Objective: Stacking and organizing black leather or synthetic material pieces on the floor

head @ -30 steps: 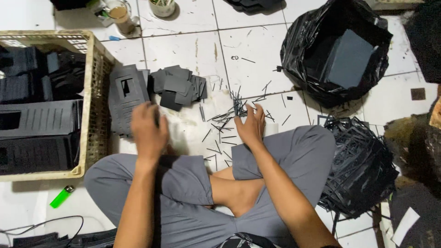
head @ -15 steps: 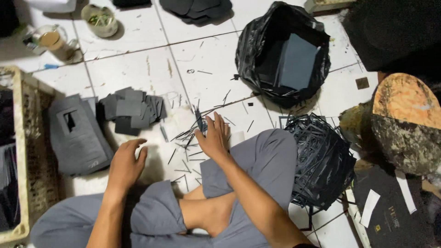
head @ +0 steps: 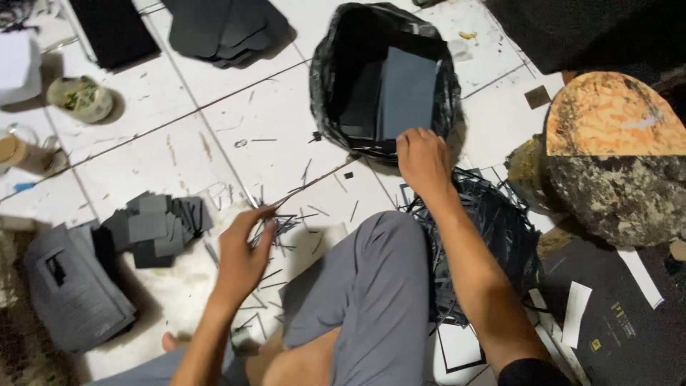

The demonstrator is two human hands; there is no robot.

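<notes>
I sit cross-legged on a white tiled floor (head: 179, 129). My left hand (head: 241, 251) rests low on the tiles, its fingertips pinched on thin black strips (head: 282, 220) scattered in front of my knee (head: 379, 279). My right hand (head: 423, 161) reaches forward to the near rim of a black plastic bag (head: 325, 86), which holds dark grey sheets (head: 406, 89). Its fingers curl downward at the rim, and what they hold is hidden.
A tangle of black strip offcuts (head: 493, 236) lies by my right forearm. Small grey squares (head: 153, 227) and a grey cut-out piece (head: 71, 293) lie at left. A bowl (head: 80, 98), dark sheets (head: 225, 25) and a round orange-topped block (head: 614, 118) surround the spot.
The view has swung right. My right hand left the strips on the floor and moved up to the bag's rim. My left hand shifted onto the scattered strips.
</notes>
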